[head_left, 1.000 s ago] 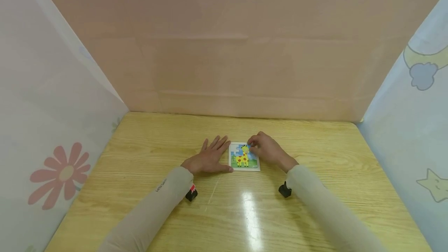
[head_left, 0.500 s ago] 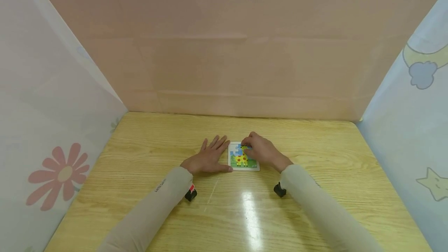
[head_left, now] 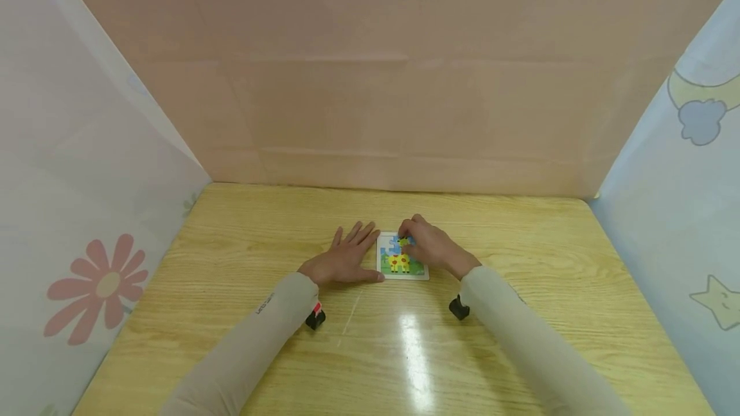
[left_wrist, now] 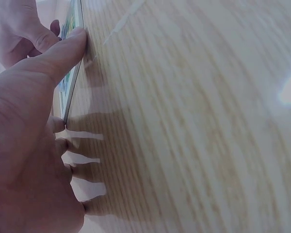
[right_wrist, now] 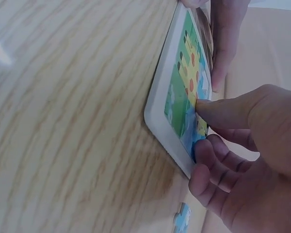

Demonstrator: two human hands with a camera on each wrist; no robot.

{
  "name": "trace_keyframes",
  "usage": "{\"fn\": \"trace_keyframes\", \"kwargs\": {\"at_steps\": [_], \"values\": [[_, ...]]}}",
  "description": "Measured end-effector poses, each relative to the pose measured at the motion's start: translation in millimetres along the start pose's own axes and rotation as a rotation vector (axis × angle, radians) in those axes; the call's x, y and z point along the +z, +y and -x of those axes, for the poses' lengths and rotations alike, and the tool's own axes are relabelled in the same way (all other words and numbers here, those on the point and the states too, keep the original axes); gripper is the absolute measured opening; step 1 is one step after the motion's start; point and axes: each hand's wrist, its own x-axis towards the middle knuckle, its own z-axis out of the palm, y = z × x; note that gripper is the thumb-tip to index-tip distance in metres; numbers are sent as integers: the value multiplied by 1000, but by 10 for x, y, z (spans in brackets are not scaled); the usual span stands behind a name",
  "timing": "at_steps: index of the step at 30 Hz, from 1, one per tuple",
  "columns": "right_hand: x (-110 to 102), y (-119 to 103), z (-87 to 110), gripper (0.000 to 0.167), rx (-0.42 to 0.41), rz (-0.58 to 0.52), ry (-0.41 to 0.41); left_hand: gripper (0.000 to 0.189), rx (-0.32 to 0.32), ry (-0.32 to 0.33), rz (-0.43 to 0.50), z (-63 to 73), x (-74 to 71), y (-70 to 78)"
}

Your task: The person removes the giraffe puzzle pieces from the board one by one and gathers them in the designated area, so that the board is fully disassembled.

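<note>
A small square giraffe jigsaw puzzle (head_left: 399, 265) in a white frame lies on the table, with a pale gap at its upper left. My left hand (head_left: 342, 263) rests flat beside it, fingers spread; its thumb (left_wrist: 70, 48) lies on the frame's near left corner. Over the puzzle's right side is my right hand (head_left: 430, 244). Its thumb (right_wrist: 223, 112) and curled fingers pinch the puzzle piece (right_wrist: 202, 127) with the giraffe's head, in or right at the picture. The hand covers the upper right of the puzzle in the head view.
A loose blue puzzle piece (right_wrist: 182, 218) lies on the table past the frame, below the right hand's fingers in the right wrist view. The wooden table (head_left: 277, 352) meets a brown back panel (head_left: 370, 114) and printed side curtains (head_left: 104, 146).
My right hand has moved left over the puzzle, its fingers now at the giraffe's head. The left hand has stayed in place at the frame's left side.
</note>
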Motion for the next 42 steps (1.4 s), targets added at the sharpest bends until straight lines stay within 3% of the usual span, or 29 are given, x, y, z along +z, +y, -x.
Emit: {"fn": "trace_keyframes", "kwargs": {"at_steps": [11,22,35,42], "values": [[1,30,-7,29,5,-81,-2,104,6,2,9,9,-4,-2],[30,61,-23,35,-4,-69,-5,105,8,7,-4,-12,8,-14],[97,123,39,32,-44,-127,82,105,3,15,-5,-22,9,-17],[72,114,30,28,0,-149,36,105,3,15,-2,-11,6,-9]]}}
